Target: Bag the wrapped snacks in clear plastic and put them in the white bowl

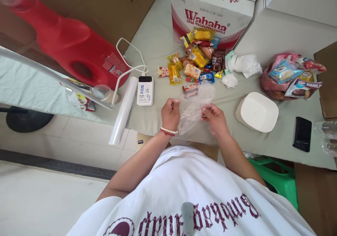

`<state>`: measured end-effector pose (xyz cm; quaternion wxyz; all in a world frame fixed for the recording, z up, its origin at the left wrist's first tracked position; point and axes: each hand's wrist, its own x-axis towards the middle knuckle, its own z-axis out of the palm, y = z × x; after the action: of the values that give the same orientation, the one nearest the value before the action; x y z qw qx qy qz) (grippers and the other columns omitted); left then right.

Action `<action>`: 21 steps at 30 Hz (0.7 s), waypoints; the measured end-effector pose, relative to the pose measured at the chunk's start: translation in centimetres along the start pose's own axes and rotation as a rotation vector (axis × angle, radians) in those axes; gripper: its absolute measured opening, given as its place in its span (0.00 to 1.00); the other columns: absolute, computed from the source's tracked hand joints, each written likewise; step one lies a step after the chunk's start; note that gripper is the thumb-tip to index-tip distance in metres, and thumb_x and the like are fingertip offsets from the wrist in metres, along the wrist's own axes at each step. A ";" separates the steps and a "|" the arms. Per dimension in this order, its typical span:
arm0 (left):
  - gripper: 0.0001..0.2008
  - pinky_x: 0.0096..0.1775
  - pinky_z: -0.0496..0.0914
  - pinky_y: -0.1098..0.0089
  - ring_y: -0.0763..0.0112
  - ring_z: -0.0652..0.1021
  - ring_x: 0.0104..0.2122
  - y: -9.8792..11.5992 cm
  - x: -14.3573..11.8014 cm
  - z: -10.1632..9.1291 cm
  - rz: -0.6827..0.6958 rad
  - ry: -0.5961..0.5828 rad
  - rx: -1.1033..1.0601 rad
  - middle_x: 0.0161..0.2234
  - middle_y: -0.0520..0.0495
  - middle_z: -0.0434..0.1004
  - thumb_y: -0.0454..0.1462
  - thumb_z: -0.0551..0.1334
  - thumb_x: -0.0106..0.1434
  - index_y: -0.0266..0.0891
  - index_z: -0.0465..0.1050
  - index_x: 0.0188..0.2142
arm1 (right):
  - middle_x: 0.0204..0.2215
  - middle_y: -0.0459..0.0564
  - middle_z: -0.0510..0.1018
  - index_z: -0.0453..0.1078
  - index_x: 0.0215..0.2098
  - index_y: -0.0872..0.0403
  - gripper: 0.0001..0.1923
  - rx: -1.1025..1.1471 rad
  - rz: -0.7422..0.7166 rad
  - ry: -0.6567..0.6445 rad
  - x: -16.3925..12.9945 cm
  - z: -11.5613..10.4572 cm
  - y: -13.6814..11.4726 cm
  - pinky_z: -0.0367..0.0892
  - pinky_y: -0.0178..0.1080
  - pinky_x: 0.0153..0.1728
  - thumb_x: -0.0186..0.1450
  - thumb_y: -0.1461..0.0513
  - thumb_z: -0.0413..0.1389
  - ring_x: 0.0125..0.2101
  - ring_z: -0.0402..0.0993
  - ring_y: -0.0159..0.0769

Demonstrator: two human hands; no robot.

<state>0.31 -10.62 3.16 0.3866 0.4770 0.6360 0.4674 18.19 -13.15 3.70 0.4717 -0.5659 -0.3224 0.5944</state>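
A thin, see-through plastic bag point(191, 115) is stretched between my two hands above the table's front edge. My left hand point(171, 115) pinches its left side, with a white and a red band round the wrist. At the bag's right side, my right hand point(213, 118) holds it between thumb and fingers. Just beyond the bag lies a brown-wrapped snack point(190, 90), partly seen through the plastic. Farther back is a heap of wrapped snacks point(196, 58) in yellow, brown and blue packets. Crumpled clear plastic bags point(246, 65) lie to the heap's right.
A Wahaha carton point(210, 14) stands behind the snacks. To the right are a white container point(256, 111), a bowl of packets point(279, 85) and a black phone point(302, 134). On the left sit a power bank point(145, 92), a plastic roll point(123, 113) and a red jug point(71, 43).
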 end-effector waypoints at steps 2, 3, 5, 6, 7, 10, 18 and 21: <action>0.18 0.29 0.59 0.70 0.71 0.65 0.23 -0.7 0.8 -0.4 -0.071 -0.011 -0.088 0.21 0.56 0.61 0.52 0.57 0.72 0.44 0.66 0.31 | 0.29 0.42 0.75 0.73 0.37 0.48 0.21 0.042 0.026 0.065 0.8 -1.8 -0.9 0.71 0.33 0.29 0.53 0.49 0.71 0.29 0.71 0.30; 0.19 0.27 0.59 0.70 0.72 0.64 0.22 -1.0 0.9 -0.3 -0.098 -0.008 -0.123 0.20 0.57 0.59 0.53 0.56 0.72 0.44 0.66 0.31 | 0.31 0.43 0.75 0.72 0.37 0.48 0.22 0.056 0.013 0.113 0.9 -2.2 -1.2 0.70 0.33 0.29 0.53 0.47 0.71 0.29 0.72 0.29; 0.20 0.26 0.59 0.70 0.72 0.63 0.21 -1.2 0.6 0.0 -0.130 0.012 -0.172 0.20 0.58 0.58 0.54 0.56 0.72 0.44 0.66 0.32 | 0.35 0.45 0.77 0.71 0.40 0.47 0.23 0.074 -0.047 0.182 0.3 -1.9 -1.2 0.72 0.33 0.31 0.57 0.42 0.67 0.33 0.74 0.31; 0.20 0.26 0.59 0.70 0.73 0.63 0.20 -1.1 0.2 0.3 -0.134 0.023 -0.189 0.19 0.58 0.58 0.54 0.55 0.72 0.44 0.66 0.32 | 0.38 0.46 0.77 0.70 0.42 0.46 0.25 0.071 -0.074 0.174 -0.3 -1.2 -0.9 0.73 0.35 0.34 0.59 0.40 0.64 0.37 0.75 0.33; 0.20 0.26 0.60 0.70 0.73 0.63 0.20 -0.9 -0.4 0.7 -0.127 0.026 -0.200 0.19 0.58 0.59 0.54 0.55 0.72 0.44 0.66 0.32 | 0.41 0.47 0.78 0.70 0.45 0.46 0.26 0.052 -0.088 0.132 -1.0 -0.2 -0.5 0.74 0.37 0.37 0.60 0.38 0.63 0.40 0.76 0.35; 0.20 0.26 0.62 0.72 0.74 0.66 0.22 -0.2 -2.2 1.6 -0.070 -0.028 -0.209 0.21 0.57 0.63 0.54 0.57 0.71 0.43 0.67 0.32 | 0.42 0.48 0.81 0.73 0.46 0.48 0.28 -0.031 -0.061 -0.027 -2.4 3.0 1.1 0.73 0.39 0.44 0.58 0.40 0.66 0.43 0.76 0.39; 0.16 0.18 0.52 0.75 0.77 0.58 0.15 -0.5 -0.8 -1.7 -0.272 0.064 -0.417 0.16 0.61 0.55 0.50 0.60 0.69 0.43 0.64 0.32 | 0.39 0.46 0.82 0.75 0.34 0.51 0.24 0.113 0.112 0.044 -0.6 -1.0 -0.1 0.75 0.37 0.34 0.50 0.45 0.73 0.35 0.77 0.34; 0.14 0.18 0.51 0.75 0.77 0.56 0.15 -1.7 1.0 -3.6 -0.363 0.063 -0.376 0.16 0.61 0.53 0.47 0.59 0.69 0.43 0.64 0.31 | 0.33 0.45 0.80 0.76 0.37 0.51 0.27 0.046 0.162 0.072 0.0 -4.5 -1.1 0.69 0.32 0.24 0.47 0.45 0.75 0.27 0.73 0.29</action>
<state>-3.74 -10.68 2.42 0.5260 0.2601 0.6248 0.5151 22.80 -13.42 4.06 0.4464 -0.6000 -0.2448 0.6171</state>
